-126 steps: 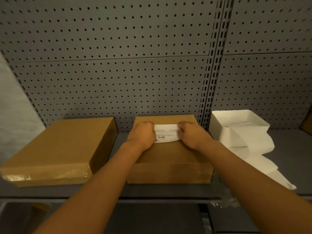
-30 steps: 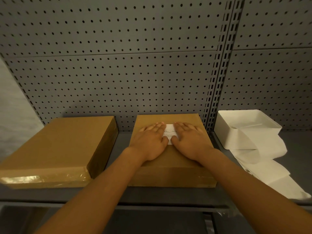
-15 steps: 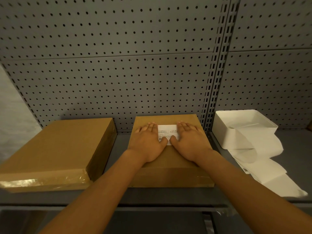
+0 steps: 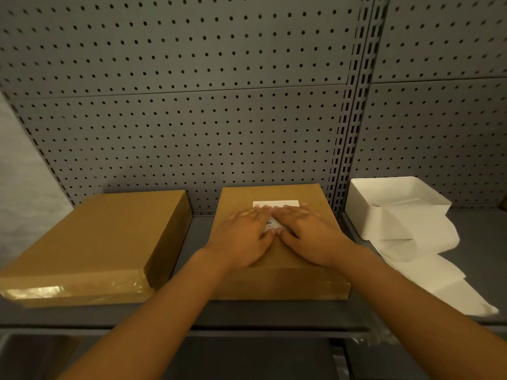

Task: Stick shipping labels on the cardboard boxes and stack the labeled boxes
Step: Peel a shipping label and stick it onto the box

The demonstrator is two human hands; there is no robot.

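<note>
We've got both hands flat on the job here: the left hand (image 4: 242,237) and the right hand (image 4: 308,235) lie side by side with fingers straight and spread, gripping nothing, pressing down on the shipping label (image 4: 275,204), thumbs nearly meeting over its near edge

The label sits toward twelve o'clock on the top of the middle cardboard box (image 4: 277,270), its far strip showing white beyond the fingertips, the rest hidden under our palms

Now the risks, as we judge them: the fingers look blurred, and a sliding press on thin paper could drag it crooked or trap a crease or bubble; an edge left unpressed could lift later when boxes go on top

The box is flat and matt brown with square corners; it looks stiff enough to take the pressure

At nine o'clock, apart from it, a second flat box (image 4: 90,237) shows glossy clear tape along its near edge, and no label that we can see

At three o'clock a smooth white tray (image 4: 395,215) spills a limp ribbon of white label backing (image 4: 428,259) across the grey metal shelf (image 4: 197,239), perforated panel (image 4: 192,105) behind
</note>
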